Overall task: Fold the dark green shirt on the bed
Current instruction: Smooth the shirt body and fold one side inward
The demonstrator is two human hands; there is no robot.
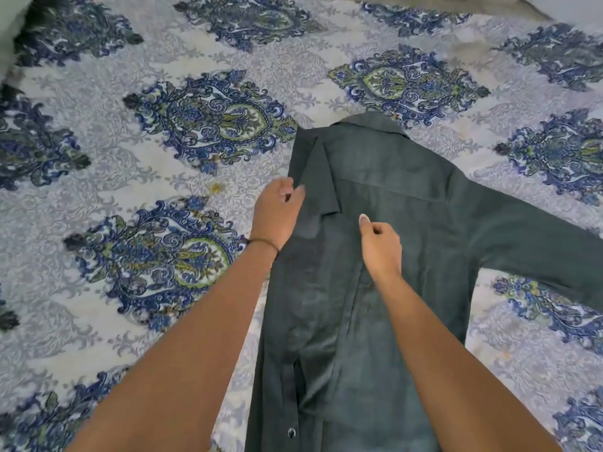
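Green shirt, soft and limp; best taken at the side edge. Left hand pinching there; right hand curled, grip unclear.

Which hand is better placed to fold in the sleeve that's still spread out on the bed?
Right. The right hand is over the middle of the shirt, nearer the spread sleeve; the left hand is at the shirt's opposite edge.

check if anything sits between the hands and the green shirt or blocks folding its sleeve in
Nothing visible does. The left hand and right hand are at the dark green shirt; its outstretched sleeve lies bare on the bedspread.
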